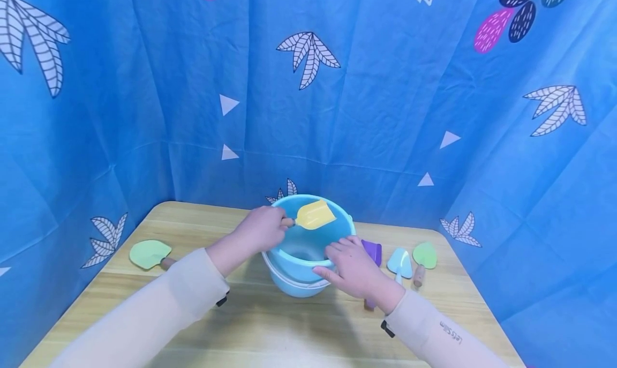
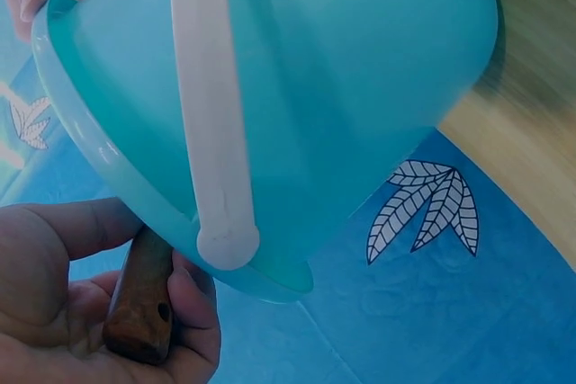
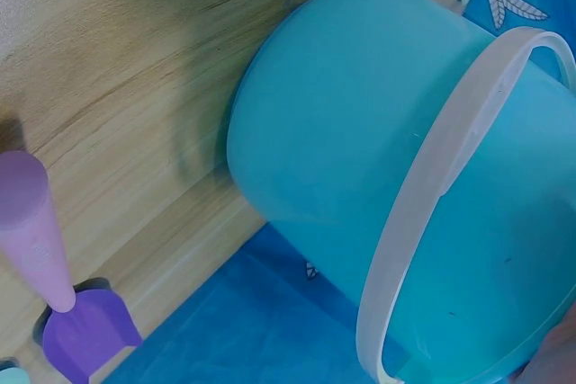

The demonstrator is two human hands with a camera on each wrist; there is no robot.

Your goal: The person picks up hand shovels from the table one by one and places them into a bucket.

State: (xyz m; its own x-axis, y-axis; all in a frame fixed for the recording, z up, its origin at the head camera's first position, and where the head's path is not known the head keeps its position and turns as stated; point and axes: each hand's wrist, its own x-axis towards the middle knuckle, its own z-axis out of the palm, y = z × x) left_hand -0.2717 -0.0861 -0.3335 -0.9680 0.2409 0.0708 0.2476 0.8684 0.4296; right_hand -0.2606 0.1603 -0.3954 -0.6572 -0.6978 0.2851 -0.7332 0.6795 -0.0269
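My left hand (image 1: 262, 228) grips the brown wooden handle (image 2: 144, 299) of a toy shovel. The shovel's yellow blade (image 1: 314, 215) points right, above the mouth of a light blue bucket (image 1: 294, 270). Seen from the left wrist, the fingers around the handle are right at the bucket's rim (image 2: 99, 146). On the near right side, my right hand (image 1: 354, 266) holds the rim, fingers over the edge and thumb outside. The bucket stands on the table, its white carrying handle (image 2: 211, 105) hanging down against the outer wall.
Right of the bucket lie a purple shovel (image 3: 85, 334), a light blue shovel (image 1: 399, 262) and a green shovel (image 1: 425, 254). Another green shovel (image 1: 148, 253) is at the table's left edge. A blue patterned cloth (image 1: 337, 127) hangs behind and along both sides of the wooden table (image 1: 279, 346).
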